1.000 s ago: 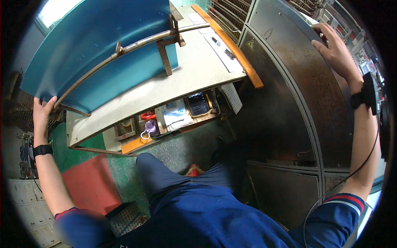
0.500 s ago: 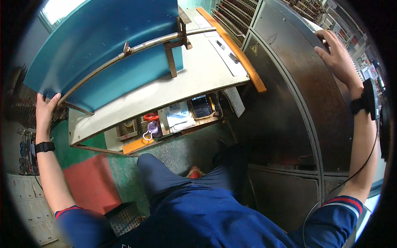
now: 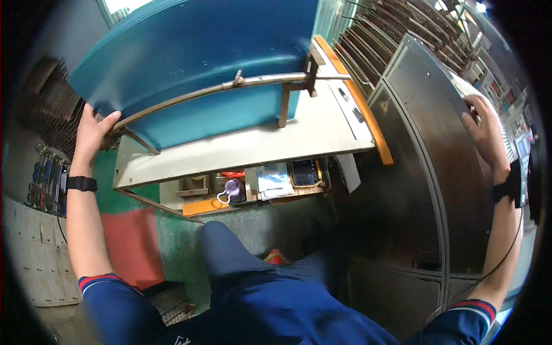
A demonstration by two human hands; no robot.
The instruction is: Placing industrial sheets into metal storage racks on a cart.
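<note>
A stack of large blue sheets [image 3: 230, 46] leans upright in a metal rack [image 3: 213, 92] on a white-topped table [image 3: 241, 144]. My left hand [image 3: 95, 132] is closed around the left end of the rack, beside the sheets' lower corner. Its thumb lies along the bar, and the other fingers are partly hidden. Over on the right, my right hand [image 3: 486, 129] is at the upper edge of a tall metal cabinet [image 3: 425, 109]. Its fingers are bent and a little apart, with nothing seen in them.
Below the tabletop, a shelf holds a purple bottle [image 3: 233, 191], papers [image 3: 273, 179] and a dark device [image 3: 305, 172]. An orange strip [image 3: 353, 98] edges the table's right end. Metal racks [image 3: 379, 40] stand behind. A red floor patch [image 3: 132, 247] lies at lower left.
The view has turned, so the table, sheets and cabinet appear shifted right and lower. My left hand stays at the rack's end. My right hand stays by the cabinet edge, its fingers more bent.
</note>
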